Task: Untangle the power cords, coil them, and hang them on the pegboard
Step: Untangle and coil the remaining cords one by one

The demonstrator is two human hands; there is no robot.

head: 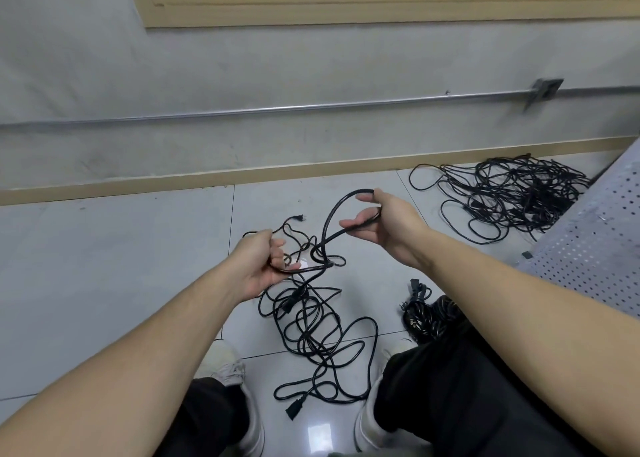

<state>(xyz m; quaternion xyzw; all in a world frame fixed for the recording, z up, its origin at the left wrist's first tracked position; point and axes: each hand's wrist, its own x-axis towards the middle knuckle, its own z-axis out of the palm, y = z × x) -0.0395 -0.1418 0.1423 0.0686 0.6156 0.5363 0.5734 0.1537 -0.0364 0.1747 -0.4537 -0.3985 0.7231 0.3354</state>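
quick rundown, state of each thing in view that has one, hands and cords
left hand: grips black cord, fingers curled round it
right hand: grips a raised loop of the same cord
held cord: partly lifted, still tangled, rest on the floor
tangle between the feet: loose on the tiles, uncoiled
far pile by the wall: tangled, untouched
bundle by the right leg: bunched together on the floor

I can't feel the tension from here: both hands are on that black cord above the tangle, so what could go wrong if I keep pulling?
1. The cord held between the left hand and right hand runs down into the tangle on the floor; pulling may tighten a knot.
2. Loose loops lie between the shoes, so a foot could snag.
3. The far pile remains tangled.
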